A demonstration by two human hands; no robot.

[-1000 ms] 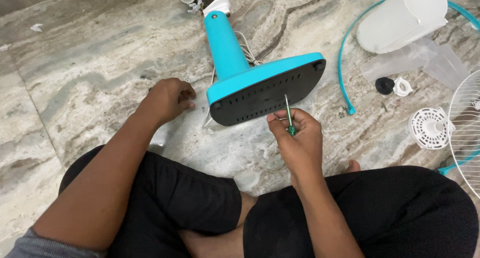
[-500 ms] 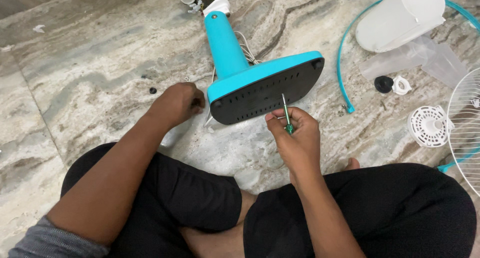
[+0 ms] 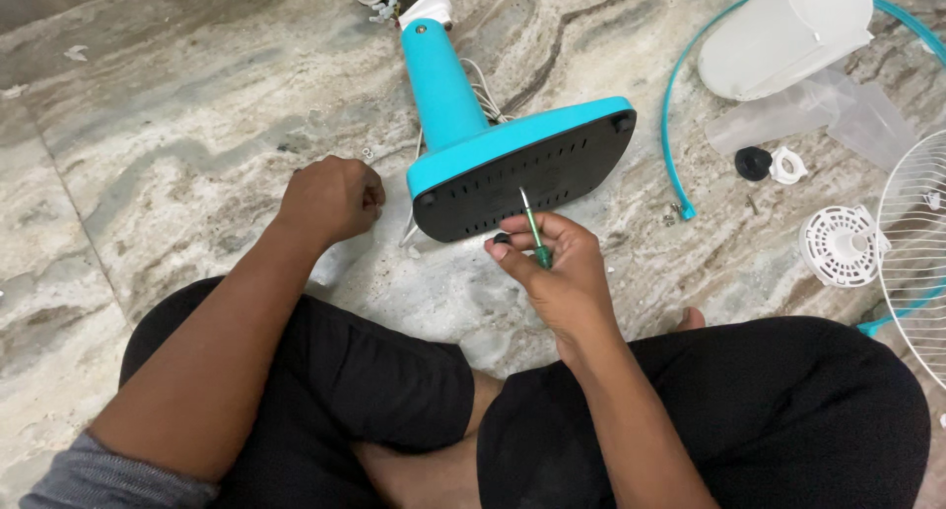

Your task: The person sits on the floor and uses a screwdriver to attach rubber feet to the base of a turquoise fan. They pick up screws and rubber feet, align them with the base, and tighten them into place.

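On the marble floor ahead of my crossed legs, the turquoise plastic fan stand lies on its side, column running toward twelve o'clock, black underside facing me. My right hand grips a thin green screwdriver, tip toward eleven. My left hand rests clenched at nine.

A marble floor, grey and beige with dark brown veins, fills the view. Tile seams run across its left side. Even, soft light falls on it, giving a faint sheen.
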